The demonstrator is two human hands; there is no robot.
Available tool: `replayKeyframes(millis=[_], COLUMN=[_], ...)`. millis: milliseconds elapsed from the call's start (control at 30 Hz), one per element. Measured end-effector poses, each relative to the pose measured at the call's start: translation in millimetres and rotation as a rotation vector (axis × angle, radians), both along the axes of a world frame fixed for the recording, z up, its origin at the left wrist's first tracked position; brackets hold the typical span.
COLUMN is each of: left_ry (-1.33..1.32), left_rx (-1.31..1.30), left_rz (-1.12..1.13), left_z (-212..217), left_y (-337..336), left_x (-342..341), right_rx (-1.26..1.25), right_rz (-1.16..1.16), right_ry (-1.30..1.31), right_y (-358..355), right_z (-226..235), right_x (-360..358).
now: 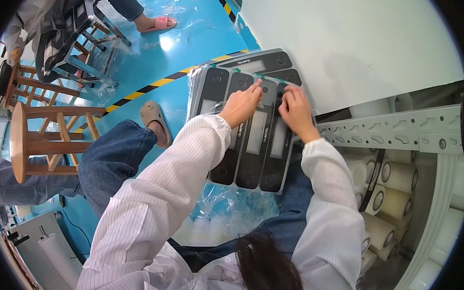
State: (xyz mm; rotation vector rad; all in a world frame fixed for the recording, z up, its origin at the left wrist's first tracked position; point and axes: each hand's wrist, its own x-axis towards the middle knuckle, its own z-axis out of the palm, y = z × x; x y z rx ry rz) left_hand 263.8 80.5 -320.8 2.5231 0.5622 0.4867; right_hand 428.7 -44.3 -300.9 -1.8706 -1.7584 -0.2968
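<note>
Dark rectangular panels (246,168), each with a pale window, stand side by side on a clear sheet in front of the seated person, beside the near-left corner of a large white board (353,36). What carries the sheet is hidden underneath it. The left hand (243,106) lies across the middle of the panels, index finger stretched to the sheet's far edge, near small green tabs (283,82); its other fingers curl under, so whether they grip anything cannot be told. The right hand (298,111) is at the sheet's right edge, fingers bent close together — again, a pinch cannot be confirmed. Both hands and the left sleeve (182,156) cover parts of the panels.

More panels (280,61) stick out beyond the sheet's far edge, mostly covered. Long dark hair (266,265) hangs over the lap and blocks it from view. Crumpled clear plastic (235,200) shows below the sheet's near edge.

Along the board's near edge runs a slotted metal rail (396,129), partly hiding a pile of pale rolls (395,172). To the left, a wooden stool (18,141) lies beside a leg in blue jeans (118,157) and a beige clog (153,118) on the blue floor (179,100). Black-and-yellow tape (149,88) crosses it. Another person, cut off by the top edge, wears a pink sandal (163,23).
</note>
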Motion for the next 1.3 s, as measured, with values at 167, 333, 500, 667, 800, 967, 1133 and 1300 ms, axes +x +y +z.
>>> replayKeyframes(millis=[167,333,500,667,800,967,1133,1300], left_ry=[-0.182,-0.209,-0.277,-0.182,-0.117,-0.329,-0.086,-0.209], left_rx=[0.035,-0.039,-0.205,-0.234,-0.282,-0.854,-0.959,-1.076], left_rz=[-0.095,-0.039,0.048,0.186,-0.167,-0.279,-0.311,-0.26], left_z=[-16,-7,2,7,6,5,12,-5], left_y=[-1,-14,-13,-11,-1,-24,-36,-63], left_x=[-9,-12,-12,-7,-19,-33,-49,-61], right_rx=[-0.144,-0.177,-0.186,-0.094,-0.075,-0.057,-0.102,-0.048], right_rz=[-0.076,-0.349,-0.343,-0.111,-0.001,-0.014,0.093,0.101], right_ry=[0.568,0.246,0.078,0.347,0.721,0.836,0.709,0.985], right_y=[1,29,27,21,12,-2,-38,-62], right_z=[10,-16,-30,-15,7,23,55,39], right_x=[-26,-12,-15,-32,-70,-96,-113,-131])
